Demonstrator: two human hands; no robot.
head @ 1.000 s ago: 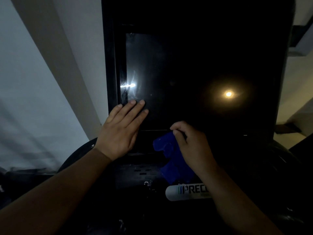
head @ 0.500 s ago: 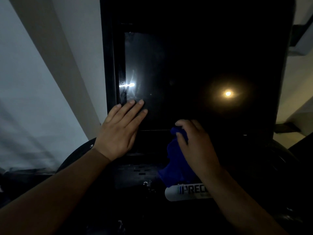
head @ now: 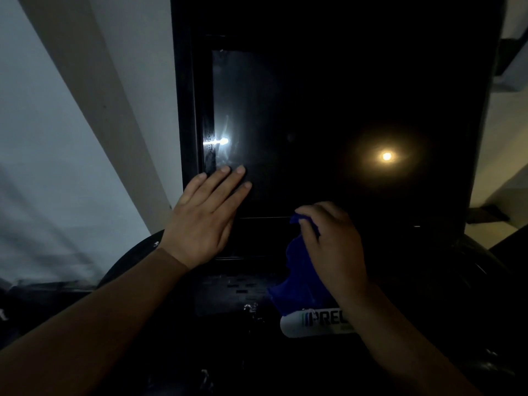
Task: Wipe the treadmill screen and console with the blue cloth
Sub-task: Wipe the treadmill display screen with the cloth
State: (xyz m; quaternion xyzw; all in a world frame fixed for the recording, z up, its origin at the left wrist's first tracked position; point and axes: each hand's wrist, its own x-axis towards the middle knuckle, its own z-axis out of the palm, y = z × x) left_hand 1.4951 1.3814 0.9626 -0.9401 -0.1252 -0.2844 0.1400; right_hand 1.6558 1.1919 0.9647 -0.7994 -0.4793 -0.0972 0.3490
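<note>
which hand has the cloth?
The right hand, fingers curled round the blue cloth near the bottom edge of the screen. The left hand lies flat on the screen, empty.

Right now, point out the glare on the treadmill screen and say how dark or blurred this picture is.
Head view: dim overall, the screen nearly black; a white glare streak at its left edge, above the left hand; a warm round reflection right of centre; the right hand and blue cloth look slightly soft; the console below is mostly in shadow.
</note>
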